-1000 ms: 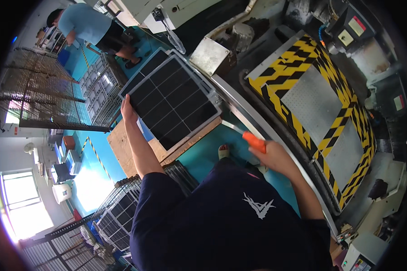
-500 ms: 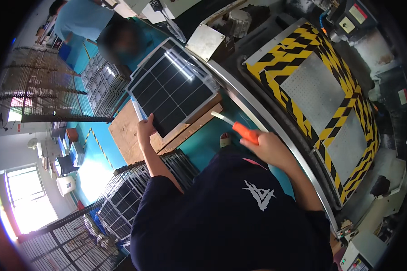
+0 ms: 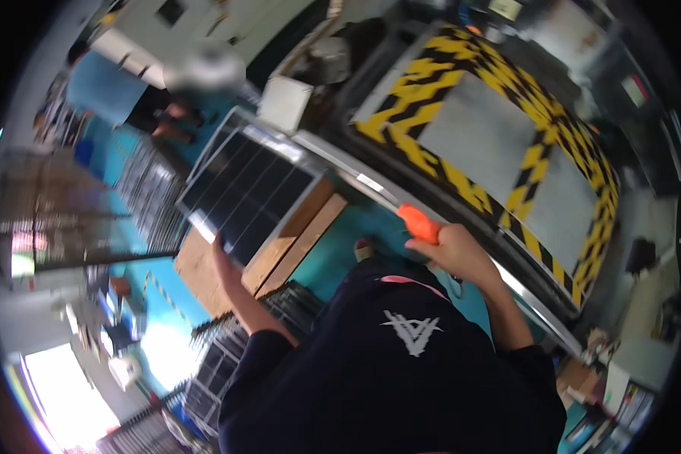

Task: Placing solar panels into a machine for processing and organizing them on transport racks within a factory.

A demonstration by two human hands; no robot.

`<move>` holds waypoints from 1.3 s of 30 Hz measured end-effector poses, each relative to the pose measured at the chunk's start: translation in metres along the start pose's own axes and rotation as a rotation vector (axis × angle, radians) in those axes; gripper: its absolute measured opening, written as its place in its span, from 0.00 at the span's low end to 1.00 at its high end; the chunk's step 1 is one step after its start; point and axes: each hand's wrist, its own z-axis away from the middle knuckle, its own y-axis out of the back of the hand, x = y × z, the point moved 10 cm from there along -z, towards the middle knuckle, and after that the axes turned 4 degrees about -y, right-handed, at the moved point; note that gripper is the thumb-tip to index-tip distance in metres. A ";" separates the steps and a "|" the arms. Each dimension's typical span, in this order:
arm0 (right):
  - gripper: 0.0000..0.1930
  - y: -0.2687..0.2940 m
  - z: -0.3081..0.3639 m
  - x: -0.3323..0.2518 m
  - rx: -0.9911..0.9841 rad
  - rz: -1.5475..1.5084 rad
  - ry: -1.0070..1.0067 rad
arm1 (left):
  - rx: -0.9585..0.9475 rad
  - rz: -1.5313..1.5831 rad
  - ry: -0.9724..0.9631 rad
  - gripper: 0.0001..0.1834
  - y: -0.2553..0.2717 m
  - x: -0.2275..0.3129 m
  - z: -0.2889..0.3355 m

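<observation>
My left hand (image 3: pixel 223 265) grips the near left edge of a framed black panel (image 3: pixel 250 185), divided into a grid by pale lines. The panel has a light grey frame and rests tilted on a wooden board (image 3: pixel 197 265); the fingers beneath its edge are hidden. In my right hand (image 3: pixel 461 253) is an orange-handled tool (image 3: pixel 418 224) with a thin flat metal blade, held apart from the panel. Motion blur makes the blade hard to pick out against the metal rail (image 3: pixel 348 163) behind it.
To the right lies a machine bed (image 3: pixel 480 132) bordered by yellow-black striped tape. Stacked frames (image 3: pixel 223 363) stand at lower left, more frames (image 3: pixel 147 193) beyond the board. A wire rack (image 3: pixel 53 204) is far left. A co-worker in a blue shirt (image 3: pixel 106 87) bends over at upper left.
The whole view has shifted and blurred as my head turned. My left hand stays at the panel's edge, and my right hand keeps the orange-handled tool, its handle now turned more upward.
</observation>
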 end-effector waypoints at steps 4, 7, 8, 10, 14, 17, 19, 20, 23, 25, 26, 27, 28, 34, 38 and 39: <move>0.15 0.112 0.080 0.092 0.573 -0.414 0.093 | 0.155 -0.646 -0.273 0.23 0.069 0.065 -0.023; 0.13 0.161 0.198 0.264 1.186 -0.454 -0.259 | 0.163 -0.476 -0.502 0.26 0.037 0.140 0.038; 0.12 0.166 0.238 0.314 1.322 -0.391 -0.339 | 0.139 -0.612 -0.637 0.28 0.021 0.170 0.070; 0.14 0.143 0.303 0.377 1.513 -0.309 -0.361 | 0.213 -0.300 -0.605 0.32 -0.018 0.199 0.104; 0.24 0.081 0.338 0.449 1.512 -0.326 -0.476 | 0.206 0.032 -0.729 0.25 -0.032 0.228 0.094; 0.47 0.019 0.379 0.494 1.708 0.197 -1.408 | -0.079 -0.060 -0.662 0.26 -0.101 0.193 0.055; 0.47 0.062 0.341 0.355 1.962 0.366 -1.074 | -0.213 -0.280 -0.527 0.26 -0.167 0.153 0.068; 0.43 0.087 0.321 0.309 1.937 0.365 -0.771 | -0.591 -0.308 -0.455 0.24 -0.206 0.121 0.060; 0.35 0.112 0.228 0.242 1.637 -0.282 -0.141 | -0.982 -0.432 -0.513 0.24 -0.315 0.030 0.136; 0.32 0.121 0.165 0.215 1.169 -0.730 0.134 | -0.922 -0.381 -0.042 0.26 -0.366 -0.045 0.193; 0.31 0.112 0.137 0.221 0.995 -1.026 0.269 | -0.953 -0.445 0.103 0.28 -0.374 -0.086 0.201; 0.31 0.105 0.124 0.229 0.873 -1.113 0.231 | -0.927 -0.447 0.187 0.28 -0.400 -0.096 0.268; 0.31 0.100 0.112 0.232 0.739 -1.197 0.208 | -1.028 -0.487 0.101 0.25 -0.417 -0.109 0.286; 0.05 0.105 0.107 0.287 0.809 -1.374 0.073 | -1.216 -0.517 0.375 0.21 -0.467 -0.151 0.334; 0.07 0.136 0.130 0.302 0.981 -1.519 0.241 | -0.934 -0.385 0.471 0.24 -0.473 -0.159 0.303; 0.09 0.150 0.142 0.311 1.092 -1.349 0.206 | -0.947 -0.330 0.453 0.24 -0.477 -0.162 0.291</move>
